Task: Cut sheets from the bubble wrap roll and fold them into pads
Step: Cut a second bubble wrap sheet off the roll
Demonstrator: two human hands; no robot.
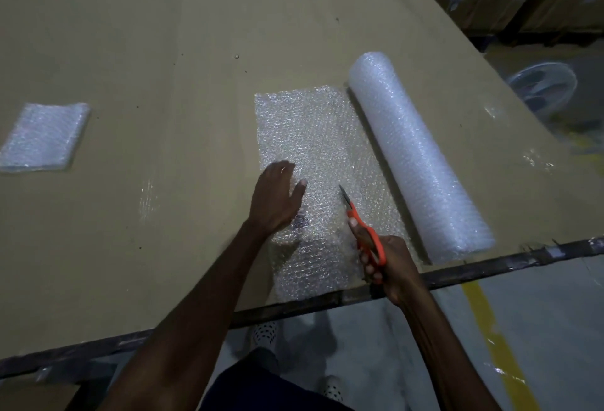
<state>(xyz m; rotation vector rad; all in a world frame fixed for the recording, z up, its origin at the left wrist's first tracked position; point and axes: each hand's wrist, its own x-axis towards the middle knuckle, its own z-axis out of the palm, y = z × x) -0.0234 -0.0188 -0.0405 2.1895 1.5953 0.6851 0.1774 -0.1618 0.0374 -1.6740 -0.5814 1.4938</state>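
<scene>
- Cardboard-covered table (163,51) carries all the work items.
- Bubble wrap roll (418,155) lies on the right of the table, near end close to the front edge.
- Unrolled sheet (310,136) lies flat just left of the roll, reaching the front edge.
- Left hand (276,198) rests palm down on the sheet, fingers spread, gripping nothing.
- Right hand (389,266) is closed round the orange handles of the scissors (362,227); blades over the sheet, tip pointing away from the person.
- Folded pad (44,136) lies at far left, well apart.
</scene>
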